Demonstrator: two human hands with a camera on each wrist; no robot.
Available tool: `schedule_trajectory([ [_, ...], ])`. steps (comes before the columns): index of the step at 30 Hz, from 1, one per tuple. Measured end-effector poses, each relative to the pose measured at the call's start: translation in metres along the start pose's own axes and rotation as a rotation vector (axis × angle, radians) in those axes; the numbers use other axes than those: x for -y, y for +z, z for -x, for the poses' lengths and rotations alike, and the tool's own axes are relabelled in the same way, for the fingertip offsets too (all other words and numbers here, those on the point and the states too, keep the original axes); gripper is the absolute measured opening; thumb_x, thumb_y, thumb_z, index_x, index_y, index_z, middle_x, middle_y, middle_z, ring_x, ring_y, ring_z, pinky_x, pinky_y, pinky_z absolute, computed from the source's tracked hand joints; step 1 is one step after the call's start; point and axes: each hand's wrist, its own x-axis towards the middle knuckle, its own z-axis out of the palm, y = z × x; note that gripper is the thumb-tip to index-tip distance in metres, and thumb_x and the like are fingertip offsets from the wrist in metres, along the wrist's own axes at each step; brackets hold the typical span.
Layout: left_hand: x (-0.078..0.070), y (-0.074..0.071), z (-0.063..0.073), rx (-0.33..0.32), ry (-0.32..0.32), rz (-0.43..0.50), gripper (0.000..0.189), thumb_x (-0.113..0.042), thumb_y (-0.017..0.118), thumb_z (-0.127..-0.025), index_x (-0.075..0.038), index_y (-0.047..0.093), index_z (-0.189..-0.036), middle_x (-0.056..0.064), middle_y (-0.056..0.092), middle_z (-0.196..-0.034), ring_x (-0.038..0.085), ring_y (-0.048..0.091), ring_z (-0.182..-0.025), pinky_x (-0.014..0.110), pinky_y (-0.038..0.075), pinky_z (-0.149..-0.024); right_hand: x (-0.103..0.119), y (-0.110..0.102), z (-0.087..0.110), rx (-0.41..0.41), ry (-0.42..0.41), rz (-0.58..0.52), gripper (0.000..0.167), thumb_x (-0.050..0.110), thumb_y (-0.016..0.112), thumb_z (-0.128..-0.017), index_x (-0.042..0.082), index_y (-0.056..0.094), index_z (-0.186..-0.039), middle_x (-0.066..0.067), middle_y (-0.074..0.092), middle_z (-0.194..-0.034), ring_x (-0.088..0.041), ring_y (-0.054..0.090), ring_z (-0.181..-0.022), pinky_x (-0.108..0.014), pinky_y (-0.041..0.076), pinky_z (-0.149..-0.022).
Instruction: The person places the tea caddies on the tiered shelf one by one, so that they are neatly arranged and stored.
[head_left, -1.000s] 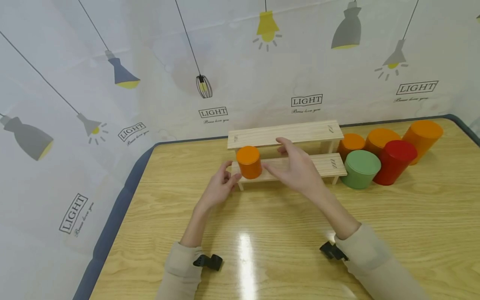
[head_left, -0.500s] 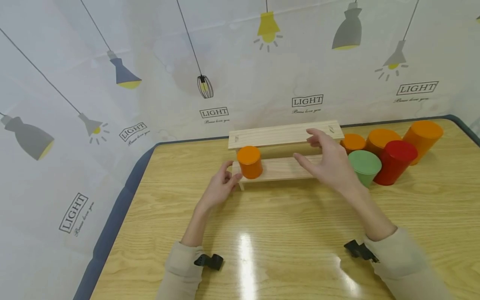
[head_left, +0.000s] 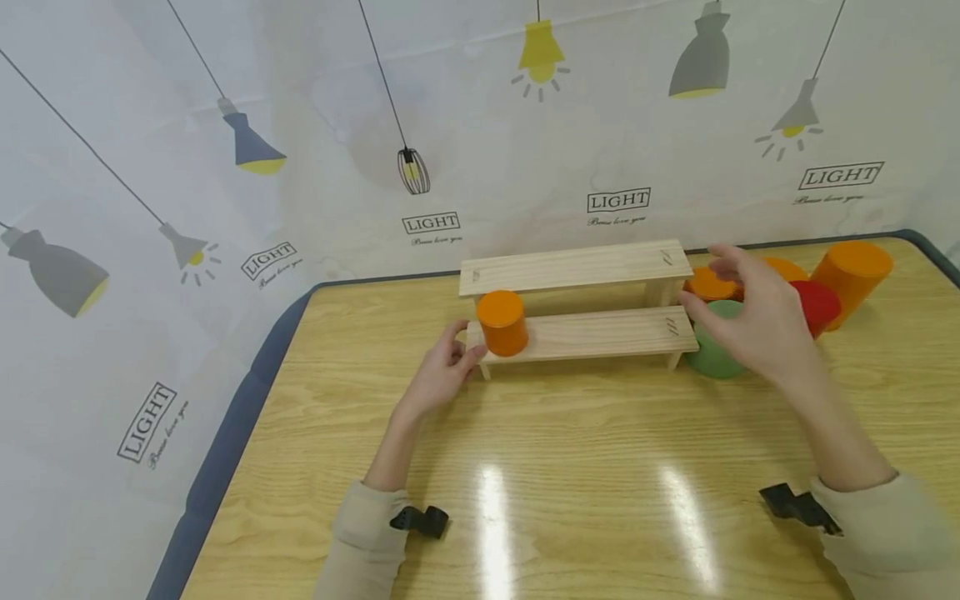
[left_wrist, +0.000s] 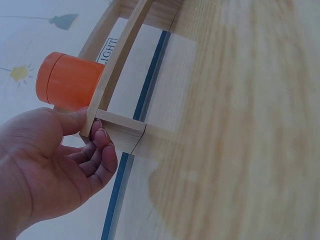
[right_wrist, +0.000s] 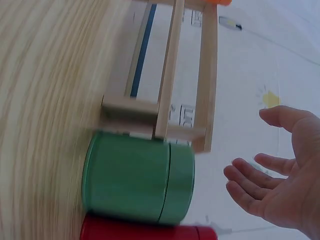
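Note:
My left hand pinches the left end of the lower step of a two-step wooden shelf; in the left wrist view its thumb lies on the board and its fingers curl below. On that end stands an orange lidded canister, upright, near my left thumb. My right hand hovers with fingers spread and nothing in them, above a green canister at the shelf's right end. In the head view it covers part of the green canister and of the red canister beside it.
Several more orange canisters stand at the back right, among them a short one and a tall one. The shelf's upper step runs behind the lower one. A lamp-printed wall covering rises behind the table.
My right hand has moved right, from beside the orange canister on the shelf to above the green canister. The left hand keeps its hold on the shelf end.

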Motion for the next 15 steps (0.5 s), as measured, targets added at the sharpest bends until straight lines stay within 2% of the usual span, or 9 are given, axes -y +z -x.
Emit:
schedule_trajectory([
  [2, 0.002, 0.000, -0.001, 0.006, -0.002, -0.003, 0.060, -0.019, 0.051, -0.108, 0.003, 0.024, -0.156, 0.021, 0.053, -0.083, 0.019, 0.044, -0.066, 0.030, 0.040, -0.063, -0.008, -0.008, 0.002, -0.005, 0.024, 0.009, 0.062, 0.019, 0.079, -0.088, -0.003, 0.051, -0.140, -0.029, 0.061, -0.123, -0.046, 0.054, -0.114, -0.064, 0.042, -0.093],
  [5, 0.018, 0.001, -0.009, 0.002, 0.004, 0.006, 0.062, -0.023, 0.052, -0.108, 0.000, 0.023, -0.157, 0.020, 0.054, -0.084, 0.020, 0.045, -0.066, 0.030, 0.040, -0.062, -0.020, -0.019, 0.005, -0.037, 0.021, 0.028, 0.061, 0.018, 0.078, -0.088, -0.004, 0.051, -0.139, -0.030, 0.060, -0.123, -0.047, 0.052, -0.115, -0.065, 0.039, -0.092],
  [9, 0.023, 0.001, -0.011, -0.016, 0.025, 0.007, 0.062, -0.028, 0.054, -0.107, -0.003, 0.027, -0.156, 0.017, 0.054, -0.083, 0.019, 0.046, -0.065, 0.030, 0.041, -0.062, -0.032, -0.032, 0.008, -0.055, 0.031, 0.085, 0.060, 0.017, 0.075, -0.089, -0.005, 0.050, -0.140, -0.032, 0.057, -0.125, -0.049, 0.048, -0.116, -0.067, 0.037, -0.094],
  [15, 0.022, 0.001, -0.009, -0.021, 0.040, 0.007, 0.063, -0.032, 0.056, -0.106, -0.003, 0.029, -0.156, 0.014, 0.055, -0.082, 0.020, 0.047, -0.067, 0.031, 0.042, -0.063, -0.045, -0.047, 0.013, 0.025, 0.162, 0.152, 0.063, 0.019, 0.069, -0.096, -0.007, 0.041, -0.146, -0.036, 0.046, -0.134, -0.053, 0.037, -0.121, -0.071, 0.034, -0.100],
])
